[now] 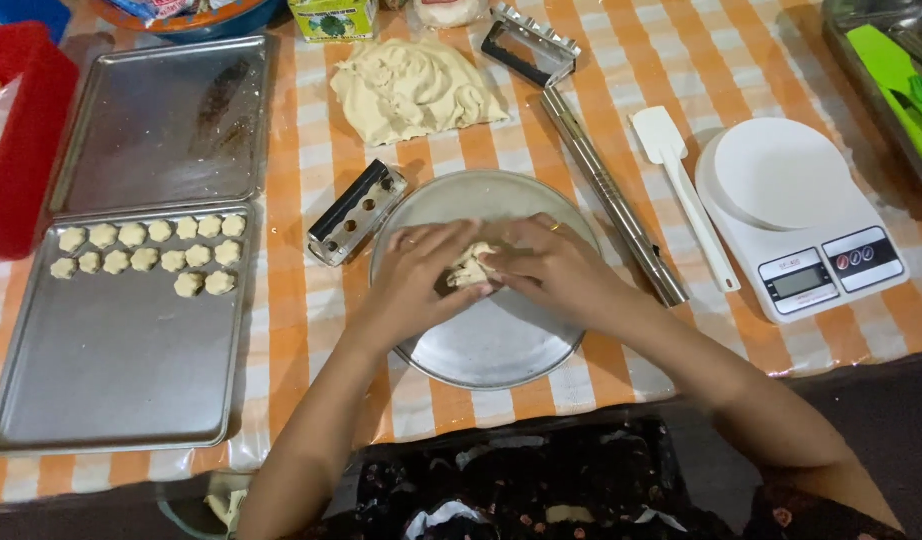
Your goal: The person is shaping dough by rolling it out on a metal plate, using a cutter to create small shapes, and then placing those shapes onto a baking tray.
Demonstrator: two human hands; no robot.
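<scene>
Both hands meet over the round shallow metal pan [481,340] at the centre of the frame. The left hand [416,280] and the right hand [546,262] press together around a small pale lump of dough [471,268], each grip closed on it from its own side, just above the pan's bare floor.

Judging by what lies around, the work looks partly done. Near the left edge, the lower rectangular metal baking tray [111,370] carries two full rows and a short third row of small flower-shaped dough pieces [151,250] along its top end, with most of its surface bare. The second metal tray [161,120] above it holds none. A large mound of pale dough [411,90] at upper centre sits unshaped on the orange-and-white checked counter [291,300].

A green and yellow printed carton [333,18] stands at the top edge, beside a clear plastic bag [446,12]. A red plastic container [21,130] sits at far left. At right, a white digital kitchen scale [796,215] bears a small grey display and a dark label panel.
</scene>
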